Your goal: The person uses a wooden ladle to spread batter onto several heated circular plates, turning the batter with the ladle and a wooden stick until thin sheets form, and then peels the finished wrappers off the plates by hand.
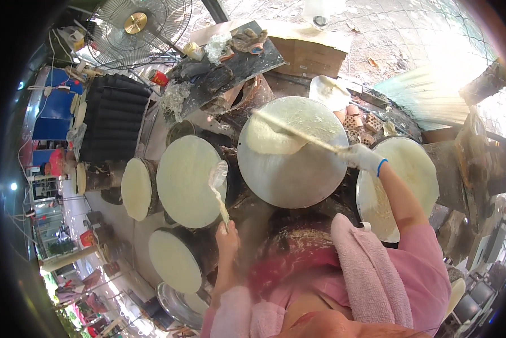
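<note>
In my left hand [227,237], bare, is the handle of a batter-coated ladle [218,174], its bowl over the right side of a round pale griddle [189,186]. My right hand [358,157], in a white glove with a blue cuff, grips a long stick [297,133]. That stick reaches across the large central round metal plate [291,181], where a pale sheet of batter or dough [270,137] covers the upper left part. Another round griddle [399,181] with a pale coating lies beneath my right forearm. Whether the stick touches the sheet, I cannot tell.
More round pale discs stand at the left [136,189] and lower left [176,261], above a clear-rimmed bowl [172,308]. A standing fan [135,23] is upper left. Beyond the plate are a dark board [253,63] holding gloves, a cardboard box [308,57] and hollow bricks [353,122].
</note>
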### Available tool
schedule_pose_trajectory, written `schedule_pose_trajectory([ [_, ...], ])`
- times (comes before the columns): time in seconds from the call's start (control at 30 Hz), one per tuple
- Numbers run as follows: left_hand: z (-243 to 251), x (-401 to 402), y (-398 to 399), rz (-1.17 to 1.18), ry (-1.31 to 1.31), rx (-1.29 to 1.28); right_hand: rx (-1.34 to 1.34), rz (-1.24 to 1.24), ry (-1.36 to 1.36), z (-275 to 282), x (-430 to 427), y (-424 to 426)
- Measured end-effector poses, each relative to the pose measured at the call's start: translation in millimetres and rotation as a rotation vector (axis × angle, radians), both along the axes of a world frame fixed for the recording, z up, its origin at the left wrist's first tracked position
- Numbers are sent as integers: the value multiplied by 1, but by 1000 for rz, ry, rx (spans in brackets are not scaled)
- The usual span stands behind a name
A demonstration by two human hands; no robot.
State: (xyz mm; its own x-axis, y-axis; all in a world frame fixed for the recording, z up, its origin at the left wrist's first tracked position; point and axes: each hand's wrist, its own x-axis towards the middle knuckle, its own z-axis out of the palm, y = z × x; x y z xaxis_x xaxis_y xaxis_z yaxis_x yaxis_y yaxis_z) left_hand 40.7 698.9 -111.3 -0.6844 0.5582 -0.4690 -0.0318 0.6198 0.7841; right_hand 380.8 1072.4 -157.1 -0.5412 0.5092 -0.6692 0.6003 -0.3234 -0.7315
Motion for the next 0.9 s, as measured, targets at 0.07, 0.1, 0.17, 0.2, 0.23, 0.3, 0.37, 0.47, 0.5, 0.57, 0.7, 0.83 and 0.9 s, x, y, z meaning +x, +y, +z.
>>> schedule_pose_trajectory([
  [0.07, -4, 3, -13, 33, 27, -43, -107, 129, -48, 14, -12, -18],
  [0.1, -4, 5, -15, 56, 54, -75, -174, 106, 9, 23, -9, -24],
  [0.17, -4, 6, -19, 71, 77, -77, -210, 129, 90, 29, 3, -25],
  [0.2, -2, 6, -22, 71, 98, -86, -89, 148, 22, 31, 7, -16],
  [0.23, 3, 5, -19, 75, 99, -90, 30, 165, -47, 32, 10, -4],
  [0.3, 11, -3, -2, 41, 107, -194, 366, 56, 118, -10, 15, 20],
  [0.37, -12, -21, 0, 46, 123, -167, 323, 206, -133, -19, -2, 39],
  [0.47, -38, -44, 14, -84, 398, -202, 5, 368, 9, 30, -18, 6],
  [0.5, -34, -45, 31, -193, 519, -221, -41, 347, -75, 42, -15, -3],
  [0.57, -30, -50, 51, -283, 645, -243, -99, 352, 1, 48, 2, -7],
  [0.7, -29, -57, 87, -491, 747, -261, 161, 54, 53, 20, 16, 7],
  [0.83, -14, -49, 85, -698, 857, -370, 193, 258, -58, 6, -13, 5],
  [0.9, -5, -45, 63, -766, 849, -400, -116, 344, -89, 19, -18, -14],
])
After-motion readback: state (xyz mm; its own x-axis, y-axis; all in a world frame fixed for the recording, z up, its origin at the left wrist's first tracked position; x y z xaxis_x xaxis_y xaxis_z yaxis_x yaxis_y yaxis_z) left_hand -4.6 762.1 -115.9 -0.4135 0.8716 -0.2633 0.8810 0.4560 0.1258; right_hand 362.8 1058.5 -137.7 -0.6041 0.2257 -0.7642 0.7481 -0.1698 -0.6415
